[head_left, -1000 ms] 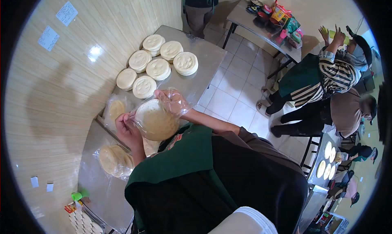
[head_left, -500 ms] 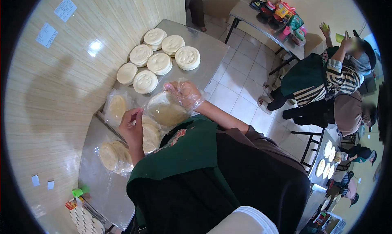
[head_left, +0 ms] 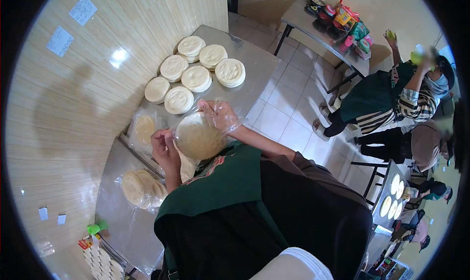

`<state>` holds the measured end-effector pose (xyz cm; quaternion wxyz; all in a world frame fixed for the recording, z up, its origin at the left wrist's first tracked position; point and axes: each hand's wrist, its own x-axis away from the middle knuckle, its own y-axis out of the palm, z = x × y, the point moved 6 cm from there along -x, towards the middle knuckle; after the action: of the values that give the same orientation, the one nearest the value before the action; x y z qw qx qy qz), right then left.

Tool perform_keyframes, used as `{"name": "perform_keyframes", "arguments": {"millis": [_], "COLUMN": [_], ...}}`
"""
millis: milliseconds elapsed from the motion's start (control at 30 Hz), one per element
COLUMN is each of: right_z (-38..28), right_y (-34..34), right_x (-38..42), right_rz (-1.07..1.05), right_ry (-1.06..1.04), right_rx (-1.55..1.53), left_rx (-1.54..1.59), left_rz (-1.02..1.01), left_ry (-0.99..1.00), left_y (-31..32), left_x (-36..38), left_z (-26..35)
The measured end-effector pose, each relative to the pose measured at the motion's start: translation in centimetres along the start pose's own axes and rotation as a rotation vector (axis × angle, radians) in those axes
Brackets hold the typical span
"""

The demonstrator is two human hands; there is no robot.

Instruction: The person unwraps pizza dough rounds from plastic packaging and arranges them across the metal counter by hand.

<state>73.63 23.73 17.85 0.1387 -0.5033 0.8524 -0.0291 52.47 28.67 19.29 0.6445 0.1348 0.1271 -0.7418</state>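
Pale wood-look panelling runs along the wall beside a long steel bench point(head_left: 254, 69), and tiled floor spreads off to the other side. At the far end of the bench lie stacks of round pale flatbreads point(head_left: 196, 69), set close together. The person's left hand point(head_left: 164, 148) and right hand point(head_left: 218, 114) hold up a clear plastic bag with a flatbread point(head_left: 198, 138) inside, just above the near part of the bench and in front of the green apron. The left grip pinches the bag's edge between closed fingers; the right grip, inside a thin clear glove, is closed on the bag's upper rim. Just beside the left hand lies another bagged flatbread point(head_left: 143, 129), and nearer the person a filled bag of flatbreads point(head_left: 139, 188) rests on the steel. Across the room a co-worker in a striped sleeve point(head_left: 416, 101) stands by a second table point(head_left: 313, 23) crowded with colourful packets.
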Motion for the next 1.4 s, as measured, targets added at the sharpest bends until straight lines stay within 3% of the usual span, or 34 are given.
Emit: {"name": "perform_keyframes", "arguments": {"millis": [33,133,233,433,533,633,767,867,967,1067,1100,1167,1267,1300,1400], "right_z": [-0.6,-2.4,-3.0,-2.1,-2.3,-3.0,-1.9,-0.9,-1.6,3.8,1.8,-0.7,-1.3,-1.3,-0.3], "right_y": [-0.3,-0.6,-0.7,-0.9,-1.5,-1.6,-1.0,-0.9,-1.4,0.4,-0.7,-1.3,0.2,0.4,0.6], "right_x": [-0.1,-0.4,-0.3,0.3,0.2,0.0,-0.3,-0.5,-0.6,-1.1,-1.0,-1.0,-0.6,-0.9,-1.0], "right_rz": [0.021,-0.103,-0.15,-0.026,0.067,0.01,-0.027,-0.015,-0.031,0.186,0.2,0.078,-0.032,-0.04,-0.027], "right_ry": [-0.042,-0.085,-0.028,0.049,-0.005,-0.006,0.041,0.112,-0.03,-0.262,-0.299,0.055,0.273,0.257,0.237], "right_rx": [0.055,0.296,0.239,0.169,0.001,0.032,-0.088,-0.218,0.057,-0.44,-0.65,-0.282,-0.334,-0.342,-0.372], "left_rx": [0.141,-0.203,-0.22,-0.174,0.139,0.118,0.085,0.091,0.104,0.032,-0.03,-0.062,-0.159,-0.219,-0.012], "left_rz": [-0.033,-0.207,-0.18,-0.167,-0.072,-0.273,-0.227,-0.223,-0.16,-0.181,-0.161,-0.181,-0.221,-0.243,-0.183], "left_ry": [-0.098,-0.101,-0.202,-0.203,-0.166,-0.192,-0.349,-0.303,-0.277,-0.256,-0.302,-0.299,-0.292,-0.292,-0.218], "left_y": [0.3,-0.1,-0.4,0.5,0.4,2.4,1.3,1.5,1.1,0.9,0.8,1.7,2.8,2.9,2.8], "left_x": [-0.3,-0.1,-0.2,-0.5,-0.7,0.4,1.3,1.4,1.3,1.2,1.3,1.0,0.4,0.1,0.2], "left_z": [-0.4,-0.9,-1.4,-1.2,-1.8,-0.7,-3.4,-1.8,-2.1,-2.3,-1.8,-0.6,0.6,1.0,0.6]}}
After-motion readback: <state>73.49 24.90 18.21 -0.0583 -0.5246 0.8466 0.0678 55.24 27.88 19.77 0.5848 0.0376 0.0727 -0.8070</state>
